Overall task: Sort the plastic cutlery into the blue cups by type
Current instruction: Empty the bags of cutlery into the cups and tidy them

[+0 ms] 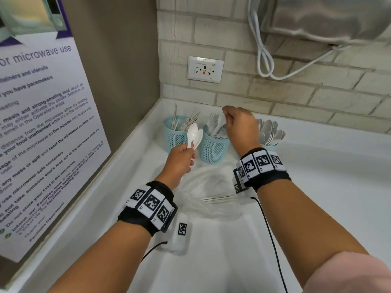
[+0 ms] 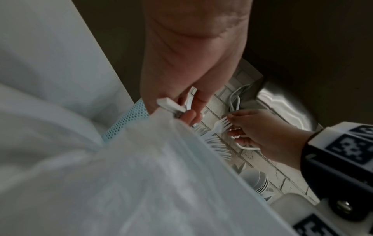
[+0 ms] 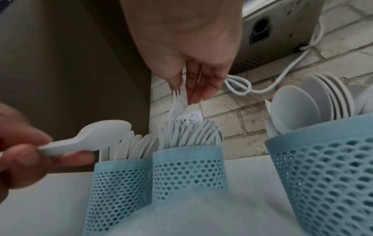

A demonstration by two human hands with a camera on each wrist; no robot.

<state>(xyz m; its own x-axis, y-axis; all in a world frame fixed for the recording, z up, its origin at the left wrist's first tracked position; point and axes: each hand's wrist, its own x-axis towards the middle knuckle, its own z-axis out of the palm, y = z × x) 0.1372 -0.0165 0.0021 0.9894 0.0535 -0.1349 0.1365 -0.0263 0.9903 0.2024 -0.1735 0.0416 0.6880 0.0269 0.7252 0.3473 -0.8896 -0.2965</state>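
Three blue mesh cups stand in the counter's back corner: the left cup [image 1: 175,134] holds knives, the middle cup [image 1: 213,148] forks, and the right cup [image 3: 327,159] spoons. My left hand [image 1: 190,153] grips two white plastic spoons [image 1: 193,134] by their handles, bowls up, in front of the left and middle cups. My right hand [image 1: 225,115] hovers over the middle cup and pinches a white fork [image 3: 177,102] near its tines, handle pointing down into the cup. The head view hides most of the right cup behind my right wrist.
A clear plastic bag [image 1: 203,187] lies on the white counter [image 1: 317,187] in front of the cups, with a few thin pieces [image 1: 218,199] in it. Behind are a tiled wall with an outlet [image 1: 205,69] and a white cable [image 1: 264,60]. A poster [image 1: 42,123] covers the left wall.
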